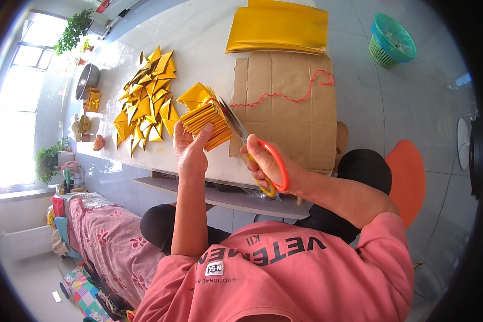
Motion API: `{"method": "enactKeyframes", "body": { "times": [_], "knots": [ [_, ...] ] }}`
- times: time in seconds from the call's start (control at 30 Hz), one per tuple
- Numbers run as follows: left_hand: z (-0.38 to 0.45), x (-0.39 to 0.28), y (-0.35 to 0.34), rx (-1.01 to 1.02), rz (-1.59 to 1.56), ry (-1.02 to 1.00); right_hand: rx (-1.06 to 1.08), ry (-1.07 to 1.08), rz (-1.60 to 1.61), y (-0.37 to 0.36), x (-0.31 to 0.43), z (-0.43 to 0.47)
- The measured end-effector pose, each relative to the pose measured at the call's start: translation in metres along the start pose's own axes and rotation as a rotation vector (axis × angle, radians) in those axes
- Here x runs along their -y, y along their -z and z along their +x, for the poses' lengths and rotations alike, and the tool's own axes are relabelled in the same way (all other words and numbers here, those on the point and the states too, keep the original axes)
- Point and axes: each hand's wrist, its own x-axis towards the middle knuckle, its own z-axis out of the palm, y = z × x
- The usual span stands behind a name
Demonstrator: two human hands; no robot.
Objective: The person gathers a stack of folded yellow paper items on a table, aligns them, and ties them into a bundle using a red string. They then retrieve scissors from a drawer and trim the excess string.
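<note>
My left hand [191, 147] holds a thick bundle of folded gold paper pieces [207, 120] over the table. In my right hand [261, 163] is a pair of scissors [237, 122] with orange and yellow handles, its blades pointing at the bundle's upper right edge. A red string [281, 95] shows at the bundle and trails across a flat piece of cardboard [285, 129]. Whether the blades touch the string cannot be told. A heap of loose folded gold paper pieces [147, 100] lies left of the bundle.
Flat gold paper sheets [279, 26] lie beyond the cardboard. A metal bowl [87, 81] and small items stand at the table's left side. On the floor at right is a green plastic basket [392, 40] with a liner. A shelf [225, 199] runs under the table [201, 24].
</note>
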Motion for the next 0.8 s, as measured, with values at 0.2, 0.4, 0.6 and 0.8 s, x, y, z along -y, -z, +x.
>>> {"method": "enactKeyframes", "body": {
  "times": [0.2,0.4,0.6,0.8],
  "knots": [
    [-0.001,-0.001,-0.002,0.011,-0.005,-0.018,-0.026,-0.034,0.047,0.000,-0.001,0.003],
    [0.001,0.002,0.003,0.018,-0.021,-0.019,-0.065,0.039,-0.107,0.007,0.011,0.004],
    [0.011,-0.001,0.016,0.043,0.299,0.007,-0.467,0.512,-1.146,0.027,0.048,0.005],
    [0.007,-0.021,-0.015,0.110,0.925,-0.079,-0.702,0.606,-1.790,0.075,0.081,0.011]
  ]
}}
